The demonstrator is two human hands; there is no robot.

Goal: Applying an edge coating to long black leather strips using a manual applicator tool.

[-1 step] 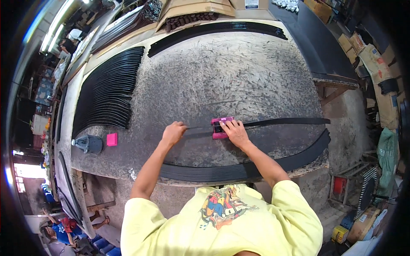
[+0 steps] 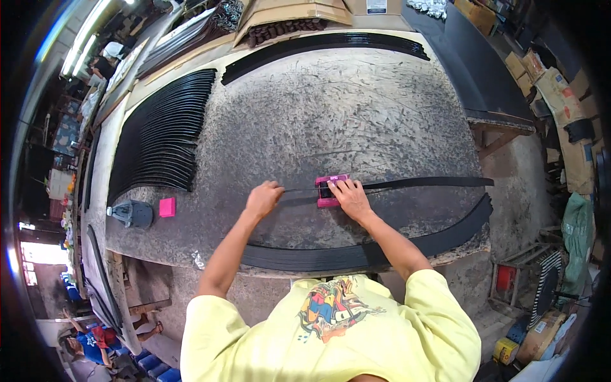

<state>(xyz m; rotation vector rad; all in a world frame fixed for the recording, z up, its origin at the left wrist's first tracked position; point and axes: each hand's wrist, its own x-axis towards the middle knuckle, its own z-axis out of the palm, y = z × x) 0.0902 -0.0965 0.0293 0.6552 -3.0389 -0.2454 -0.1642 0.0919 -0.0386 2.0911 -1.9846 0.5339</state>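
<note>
A long black strip (image 2: 433, 183) runs across the near part of the worktable, passing through a small pink frame-like tool (image 2: 328, 202). My left hand (image 2: 263, 198) pinches the strip's thin left end, a little left of the tool. Resting on the tool, my right hand (image 2: 352, 198) bends its fingers over the top and holds it against the table. The strip comes out beyond my right hand and reaches the table's right edge. Between me and the tool lies a curved stack of black strips (image 2: 318, 257), beneath my forearms.
Many glossy black strips (image 2: 162, 130) lie side by side at the left, with another bundle (image 2: 324, 43) along the far edge. A dark container (image 2: 132, 214) and a pink block (image 2: 167, 207) stand at the near left. Another person (image 2: 91, 344) is at the lower left.
My left hand has shifted slightly to the right, closer to the pink tool, still pinching the strip. The right hand and tool stay almost in place.
</note>
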